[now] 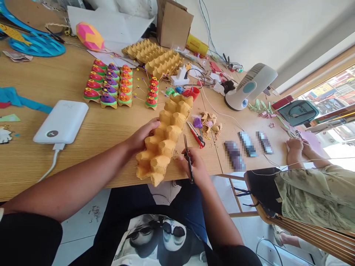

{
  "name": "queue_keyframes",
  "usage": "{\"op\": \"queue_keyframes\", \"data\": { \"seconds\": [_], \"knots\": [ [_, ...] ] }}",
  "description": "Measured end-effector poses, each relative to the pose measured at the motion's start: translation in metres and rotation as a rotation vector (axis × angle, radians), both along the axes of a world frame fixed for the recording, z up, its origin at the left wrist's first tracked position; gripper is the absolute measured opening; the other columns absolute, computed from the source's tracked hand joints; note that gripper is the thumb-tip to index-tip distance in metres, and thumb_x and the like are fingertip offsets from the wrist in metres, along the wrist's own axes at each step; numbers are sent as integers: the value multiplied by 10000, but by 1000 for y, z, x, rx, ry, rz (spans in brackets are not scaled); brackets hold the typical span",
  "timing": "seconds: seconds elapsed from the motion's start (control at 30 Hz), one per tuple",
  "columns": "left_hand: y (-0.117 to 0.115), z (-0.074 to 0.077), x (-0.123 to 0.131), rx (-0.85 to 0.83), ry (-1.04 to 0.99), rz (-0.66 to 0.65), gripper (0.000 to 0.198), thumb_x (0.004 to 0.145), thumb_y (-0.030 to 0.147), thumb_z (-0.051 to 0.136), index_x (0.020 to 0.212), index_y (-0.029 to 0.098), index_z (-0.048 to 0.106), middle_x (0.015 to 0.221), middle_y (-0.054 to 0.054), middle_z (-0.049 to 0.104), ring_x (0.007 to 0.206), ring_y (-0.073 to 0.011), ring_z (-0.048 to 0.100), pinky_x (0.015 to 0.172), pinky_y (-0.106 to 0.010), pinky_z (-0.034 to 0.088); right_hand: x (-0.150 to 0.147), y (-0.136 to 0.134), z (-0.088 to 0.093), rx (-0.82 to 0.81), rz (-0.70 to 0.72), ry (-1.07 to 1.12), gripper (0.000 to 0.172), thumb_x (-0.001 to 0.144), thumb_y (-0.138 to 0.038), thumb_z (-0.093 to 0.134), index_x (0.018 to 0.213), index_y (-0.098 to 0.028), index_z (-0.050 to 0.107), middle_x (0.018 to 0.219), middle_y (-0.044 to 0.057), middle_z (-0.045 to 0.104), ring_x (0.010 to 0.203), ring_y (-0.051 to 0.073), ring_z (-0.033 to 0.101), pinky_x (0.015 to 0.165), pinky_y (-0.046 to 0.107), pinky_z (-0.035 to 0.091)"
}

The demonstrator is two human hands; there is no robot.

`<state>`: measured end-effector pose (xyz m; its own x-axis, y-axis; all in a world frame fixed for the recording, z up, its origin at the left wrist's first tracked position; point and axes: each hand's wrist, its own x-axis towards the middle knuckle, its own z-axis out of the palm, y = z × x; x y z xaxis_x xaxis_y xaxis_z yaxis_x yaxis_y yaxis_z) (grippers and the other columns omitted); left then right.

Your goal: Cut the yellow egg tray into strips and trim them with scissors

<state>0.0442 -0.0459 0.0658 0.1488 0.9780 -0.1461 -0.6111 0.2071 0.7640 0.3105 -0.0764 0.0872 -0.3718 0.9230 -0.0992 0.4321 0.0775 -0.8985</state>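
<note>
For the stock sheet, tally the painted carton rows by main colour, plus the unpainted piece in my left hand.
Red rows: 2
Purple row: 1
Orange row: 1
Unpainted piece: 1
Total: 5

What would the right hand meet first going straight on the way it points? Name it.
Most likely the egg-carton piece held in the left hand: the right hand and its scissors point toward it, though depth is unclear from one view.
</note>
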Motion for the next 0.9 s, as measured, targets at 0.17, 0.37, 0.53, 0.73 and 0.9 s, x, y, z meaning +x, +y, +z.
{"op": "queue_keyframes", "data": {
  "seconds": [0.17,0.37,0.53,0.73,0.9],
  "knots": [
    [0,-1,-1,34,54,46,449,952,463,850,1384,367,776,1020,-21,853,1086,-322,840,824,-359,660,2,0,0,-80,27,-5,523,922,-661,850,1194,-272,630,851,-50,635,792,192,588,729,313,442],
    [0,3,0,11,-1,69,472,933,408,863,1393,374,766,1016,-14,842,1051,-297,837,820,-336,647,0,-5,0,-147,63,162,520,969,-664,829,1248,-257,665,817,-49,599,746,176,572,669,301,440],
    [-2,8,3,-31,-10,92,493,922,394,858,1405,373,759,964,-11,823,1041,-301,834,814,-338,640,-3,-13,0,-272,71,304,647,964,-787,799,1299,-256,643,726,-81,555,637,160,531,625,305,453],
    [-4,10,5,-9,13,74,430,923,435,850,1338,347,783,943,-24,818,1055,-331,834,812,-368,644,-5,-12,2,-271,69,300,620,926,-762,878,1213,-262,650,714,-95,488,612,129,432,582,289,321],
    [-4,13,6,10,43,90,368,910,454,866,1247,328,788,934,-29,812,1076,-342,828,819,-380,646,-8,-11,-2,-263,92,317,572,897,-704,925,1137,-268,642,746,-87,473,640,124,399,590,287,282]
  ]
}}
